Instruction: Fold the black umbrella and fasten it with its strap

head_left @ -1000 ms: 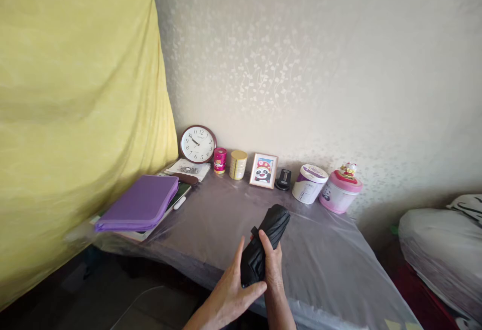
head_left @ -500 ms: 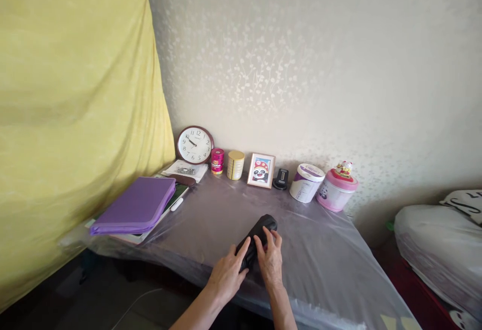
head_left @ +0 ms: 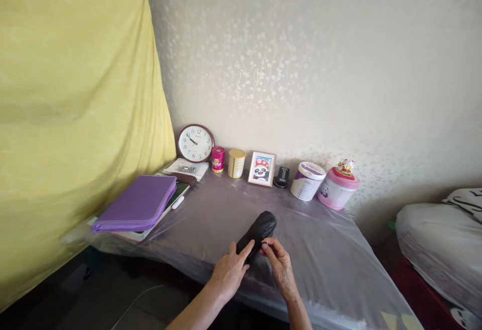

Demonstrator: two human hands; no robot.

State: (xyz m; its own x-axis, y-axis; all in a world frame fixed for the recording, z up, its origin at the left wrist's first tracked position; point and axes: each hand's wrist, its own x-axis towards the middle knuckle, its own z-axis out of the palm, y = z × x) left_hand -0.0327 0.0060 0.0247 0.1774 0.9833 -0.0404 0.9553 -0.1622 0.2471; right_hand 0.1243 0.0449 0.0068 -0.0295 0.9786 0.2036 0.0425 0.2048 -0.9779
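Observation:
A black folded umbrella lies slantwise near the front of the plastic-covered table, its rounded end pointing away from me. My left hand grips its near part, thumb and fingers on either side. On the umbrella's right side, my right hand is pinched closed at the edge of the black cloth. A small dark bit shows between those fingertips, perhaps a strap, too small to be sure.
Along the wall stand a clock, a pink can, a yellow can, a framed panda picture, a black stapler-like item, a white-purple tub and a pink tub. A purple folder lies left.
My right hand has shifted from lying over the umbrella to its right side, with its fingers now pinched at the cloth edge. My left hand keeps its hold.

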